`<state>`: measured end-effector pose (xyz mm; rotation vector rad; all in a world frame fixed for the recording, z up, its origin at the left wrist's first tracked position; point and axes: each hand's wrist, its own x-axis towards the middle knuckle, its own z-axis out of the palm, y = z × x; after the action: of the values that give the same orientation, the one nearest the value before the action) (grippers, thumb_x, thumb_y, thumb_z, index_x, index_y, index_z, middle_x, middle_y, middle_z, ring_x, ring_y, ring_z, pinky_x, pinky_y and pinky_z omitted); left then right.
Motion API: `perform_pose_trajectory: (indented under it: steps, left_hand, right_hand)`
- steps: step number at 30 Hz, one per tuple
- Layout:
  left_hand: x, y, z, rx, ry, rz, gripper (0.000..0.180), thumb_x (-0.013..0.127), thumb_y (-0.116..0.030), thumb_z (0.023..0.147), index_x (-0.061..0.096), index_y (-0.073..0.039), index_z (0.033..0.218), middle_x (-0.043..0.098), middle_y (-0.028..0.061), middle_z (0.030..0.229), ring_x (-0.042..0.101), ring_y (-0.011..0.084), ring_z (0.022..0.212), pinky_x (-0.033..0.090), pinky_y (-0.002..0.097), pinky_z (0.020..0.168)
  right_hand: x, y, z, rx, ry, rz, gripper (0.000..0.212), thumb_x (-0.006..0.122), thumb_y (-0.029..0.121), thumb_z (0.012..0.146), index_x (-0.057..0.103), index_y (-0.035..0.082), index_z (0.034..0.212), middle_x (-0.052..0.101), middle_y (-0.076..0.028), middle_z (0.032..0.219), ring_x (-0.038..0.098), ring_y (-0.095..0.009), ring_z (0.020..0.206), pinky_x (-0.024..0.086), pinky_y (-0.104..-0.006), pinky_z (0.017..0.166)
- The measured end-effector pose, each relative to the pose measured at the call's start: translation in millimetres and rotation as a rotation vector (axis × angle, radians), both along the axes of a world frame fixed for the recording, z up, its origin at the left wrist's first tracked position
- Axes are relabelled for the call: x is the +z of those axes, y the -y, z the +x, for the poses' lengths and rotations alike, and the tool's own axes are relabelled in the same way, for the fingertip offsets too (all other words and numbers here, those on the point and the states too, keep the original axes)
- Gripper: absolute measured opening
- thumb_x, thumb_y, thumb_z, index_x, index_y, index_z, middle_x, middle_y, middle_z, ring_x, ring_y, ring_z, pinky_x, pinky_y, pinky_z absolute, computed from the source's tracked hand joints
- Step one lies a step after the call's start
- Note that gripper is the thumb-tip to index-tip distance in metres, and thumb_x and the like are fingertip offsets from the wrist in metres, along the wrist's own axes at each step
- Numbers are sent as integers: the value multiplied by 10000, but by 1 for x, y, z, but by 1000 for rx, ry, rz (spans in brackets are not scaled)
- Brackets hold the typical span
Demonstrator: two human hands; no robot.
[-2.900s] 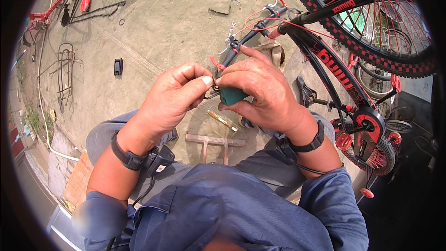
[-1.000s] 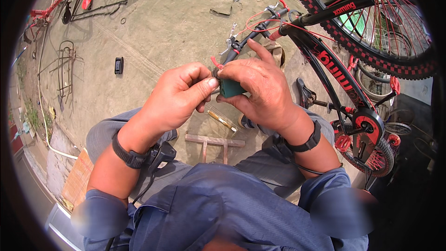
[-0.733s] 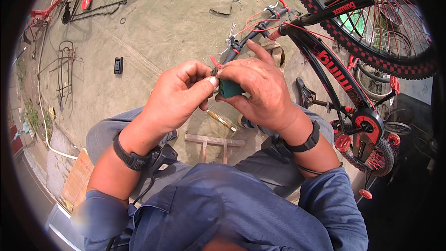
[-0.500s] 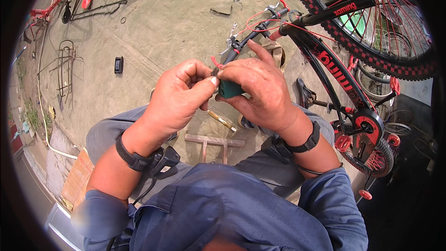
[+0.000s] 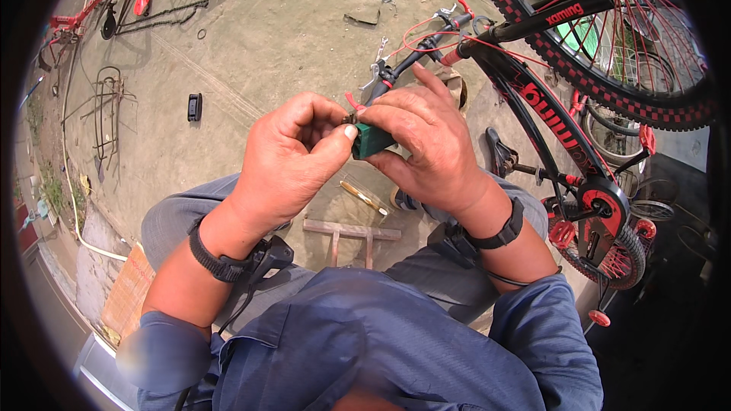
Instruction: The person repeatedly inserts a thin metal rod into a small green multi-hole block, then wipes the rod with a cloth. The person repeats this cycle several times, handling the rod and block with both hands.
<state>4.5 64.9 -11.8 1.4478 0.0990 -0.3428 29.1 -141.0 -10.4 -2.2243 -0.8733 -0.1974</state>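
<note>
My right hand (image 5: 430, 144) grips a small green box (image 5: 371, 141) between thumb and fingers, in front of my body. The near left end of the box looks dark and hollow. My left hand (image 5: 289, 156) is closed in a pinch at that end, thumb tip beside the box. A small dark metallic piece (image 5: 350, 117) shows between the fingertips of both hands; its kind is too small to tell. Beyond my hands, a black handlebar (image 5: 411, 59) with red cables and silver levers lies low over the ground.
An upturned black and red bicycle (image 5: 560, 125) stands close on my right. Between my feet lie a yellow-handled tool (image 5: 364, 198) and a wooden frame (image 5: 352, 231). Farther left are a small black object (image 5: 195, 106), a wire rack (image 5: 109, 110) and a red bicycle frame (image 5: 72, 21).
The green box has turned slightly, so more of its side and its hollow end shows. My left hand has shifted a little left; both hands stay together.
</note>
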Motion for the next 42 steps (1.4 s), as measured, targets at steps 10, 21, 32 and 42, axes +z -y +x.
perform_pose_trajectory:
  steps: [10, 21, 32, 42]
  left_hand:
    - [0, 0, -2, -18, 268, 107, 90, 692, 16, 847, 617, -35, 841, 536, -32, 754, 458, 35, 633, 372, 226, 548]
    - [7, 2, 0, -50, 574, 325, 141, 724, 38, 778, 646, -45, 862, 512, 35, 731, 481, 108, 569, 377, 264, 501]
    - [10, 3, 5, -89, 735, 402, 153, 739, 11, 764, 620, -58, 829, 505, 50, 675, 498, 160, 538, 385, 296, 477]
    - [9, -1, 5, -112, 727, 415, 159, 744, -11, 771, 604, -62, 827, 495, 52, 669, 483, 165, 528, 374, 305, 475]
  right_hand:
    - [-6, -6, -3, -38, 84, 10, 408, 826, 71, 636, 670, 121, 1009, 673, -29, 967, 658, -237, 923, 392, -537, 1091]
    - [-9, -7, -3, -67, 199, 24, 309, 786, 92, 684, 663, 141, 963, 661, -8, 955, 635, -208, 884, 431, -496, 1055]
    - [-11, -6, -3, -40, 264, 3, 456, 832, 70, 592, 655, 147, 1005, 686, -11, 974, 657, -214, 897, 413, -486, 1073]
    - [-12, -7, -4, -35, 236, 17, 457, 831, 55, 590, 655, 141, 1003, 685, -16, 972, 657, -224, 902, 425, -504, 1063]
